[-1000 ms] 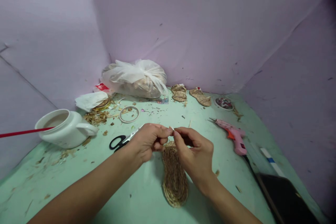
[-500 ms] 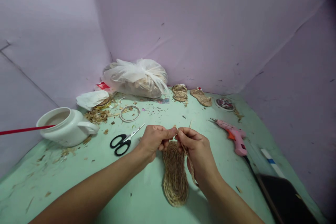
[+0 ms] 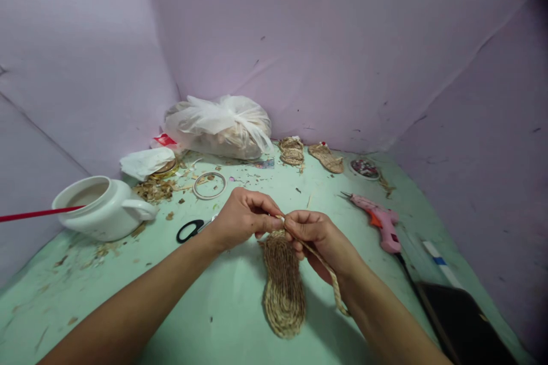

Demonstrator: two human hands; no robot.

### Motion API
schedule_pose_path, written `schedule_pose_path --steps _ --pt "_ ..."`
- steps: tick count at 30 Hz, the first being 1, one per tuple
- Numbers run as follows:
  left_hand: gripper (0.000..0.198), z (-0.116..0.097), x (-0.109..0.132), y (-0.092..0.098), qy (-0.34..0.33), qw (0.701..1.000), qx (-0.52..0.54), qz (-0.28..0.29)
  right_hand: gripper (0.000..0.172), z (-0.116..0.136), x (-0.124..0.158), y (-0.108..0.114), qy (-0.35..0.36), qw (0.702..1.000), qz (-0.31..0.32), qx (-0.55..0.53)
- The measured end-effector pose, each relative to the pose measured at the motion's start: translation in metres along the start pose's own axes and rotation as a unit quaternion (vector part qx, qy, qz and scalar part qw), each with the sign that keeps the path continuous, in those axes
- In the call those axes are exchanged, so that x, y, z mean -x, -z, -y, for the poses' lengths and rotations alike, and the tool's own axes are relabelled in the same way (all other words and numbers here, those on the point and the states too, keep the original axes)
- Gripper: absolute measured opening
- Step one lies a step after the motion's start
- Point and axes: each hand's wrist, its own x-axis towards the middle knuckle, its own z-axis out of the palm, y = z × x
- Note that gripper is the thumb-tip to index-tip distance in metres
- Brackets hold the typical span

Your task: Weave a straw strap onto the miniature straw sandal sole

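A sole of coiled, braided straw cord lies lengthwise on the green table before me. Above its far end, my left hand pinches the end of a straw cord between thumb and fingers. My right hand grips the same straw cord close beside the left fingertips. The cord's free length runs down under the right wrist and hangs toward the table. The scissors with black handles lie left of my left hand, partly hidden by the forearm.
A pink glue gun lies at right, near a black flat object. At left stands a white pot with a red stick. Behind are a tape roll, a tied plastic bag, small straw slippers and a bead dish.
Both hands have turned the cord, and its free length now shows more along the right palm. My left hand has shifted slightly left, covering more of the scissors.
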Motion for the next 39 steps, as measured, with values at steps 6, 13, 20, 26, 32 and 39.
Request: schedule_pose_path --steps 6,13,20,26,32,39 --pt "0.008 -0.012 0.002 -0.006 0.021 0.996 -0.065 -0.055 0.024 0.002 0.003 -0.005 0.026 0.995 0.003 0.094" --pt "0.008 -0.017 0.005 -0.014 0.026 0.981 -0.131 -0.138 0.01 -0.01 0.012 -0.008 0.264 0.863 -0.13 0.411" --pt "0.009 -0.02 0.007 -0.01 0.005 0.991 -0.131 -0.039 0.022 0.004 0.01 -0.005 0.121 0.969 -0.027 0.214" --pt "0.012 -0.022 0.005 -0.002 0.005 0.992 -0.127 -0.02 0.02 0.007 0.005 -0.003 0.11 0.98 -0.025 0.162" --pt "0.023 -0.033 0.005 -0.003 0.064 0.984 -0.137 -0.089 0.016 -0.003 0.005 -0.003 0.249 0.896 -0.15 0.335" --pt "0.009 -0.024 0.005 -0.017 0.054 0.972 -0.205 -0.101 0.01 -0.015 0.011 -0.01 0.319 0.837 -0.159 0.415"
